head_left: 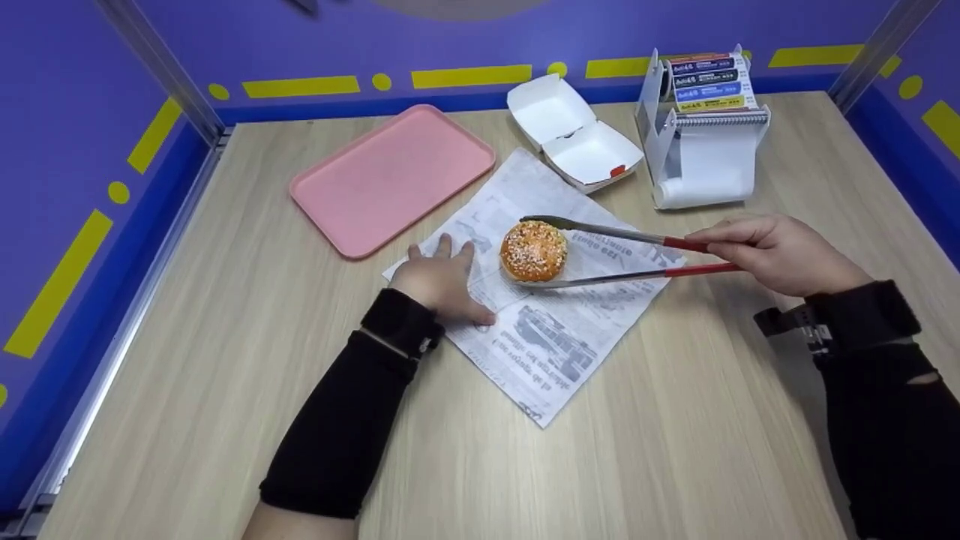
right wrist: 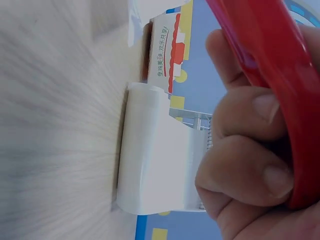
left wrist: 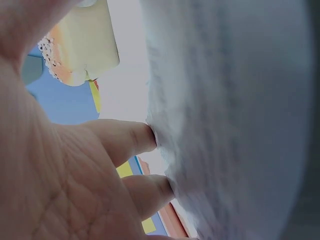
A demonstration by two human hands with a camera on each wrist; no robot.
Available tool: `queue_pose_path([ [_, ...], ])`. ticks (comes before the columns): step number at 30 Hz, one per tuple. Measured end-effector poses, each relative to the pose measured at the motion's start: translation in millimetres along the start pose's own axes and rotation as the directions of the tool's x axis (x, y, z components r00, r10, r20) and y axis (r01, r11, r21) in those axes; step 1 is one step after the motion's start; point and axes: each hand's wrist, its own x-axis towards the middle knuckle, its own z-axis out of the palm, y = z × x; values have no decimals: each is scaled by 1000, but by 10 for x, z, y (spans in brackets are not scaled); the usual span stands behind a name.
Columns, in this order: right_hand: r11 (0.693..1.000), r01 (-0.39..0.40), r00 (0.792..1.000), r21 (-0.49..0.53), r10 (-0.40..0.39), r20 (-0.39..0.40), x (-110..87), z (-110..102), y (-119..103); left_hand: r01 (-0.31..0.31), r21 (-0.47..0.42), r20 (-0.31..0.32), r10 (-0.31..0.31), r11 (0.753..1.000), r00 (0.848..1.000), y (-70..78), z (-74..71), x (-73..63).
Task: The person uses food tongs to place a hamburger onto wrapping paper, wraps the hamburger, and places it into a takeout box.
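Observation:
My right hand (head_left: 780, 251) grips the red handles of a pair of metal tongs (head_left: 622, 280); in the right wrist view its fingers curl around a red handle (right wrist: 280, 65). The tong tips lie on either side of a round seeded bun (head_left: 534, 251), which is over a sheet of newsprint-patterned paper (head_left: 555, 352). My left hand (head_left: 439, 283) rests with spread fingers on the paper's left corner. The left wrist view shows its fingertips touching the paper (left wrist: 225, 125), with the bun's pale side (left wrist: 92, 42) beyond. Whether the bun touches the paper cannot be told.
A pink tray (head_left: 394, 180) lies at the back left of the wooden table (head_left: 225, 360). An opened white burger box (head_left: 592, 154) stands behind the paper. Right of it is a dispenser (head_left: 709, 127) with a white roll and several coloured boxes. Purple walls (head_left: 300, 45) enclose the back and sides.

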Motion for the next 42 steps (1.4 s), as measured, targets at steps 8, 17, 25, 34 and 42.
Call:
queue_pose_path([
  [8, 999, 49, 998, -3, -49, -32, -24, -30, -8, -6, 6, -4, 6, 1000, 1000, 3, -6, -1],
  [17, 992, 119, 991, 40, -116, -70, -27, -24, 13, -3, -2, 3, 3, 1000, 1000, 9, -9, 1],
  [25, 984, 158, 984, 88, -149, -96, -64, -74, 7, -1, 3, -6, 1, 1000, 1000, 16, -12, -5],
  [34, 973, 65, 985, 219, -28, -170, 3, 57, -144, 5, -7, 4, -5, 1000, 1000, -14, 0, 6],
  [42, 902, 75, 957, 425, 55, -286, 155, 467, -538, 6, -35, -156, -12, 999, 988, 60, -48, -20],
])
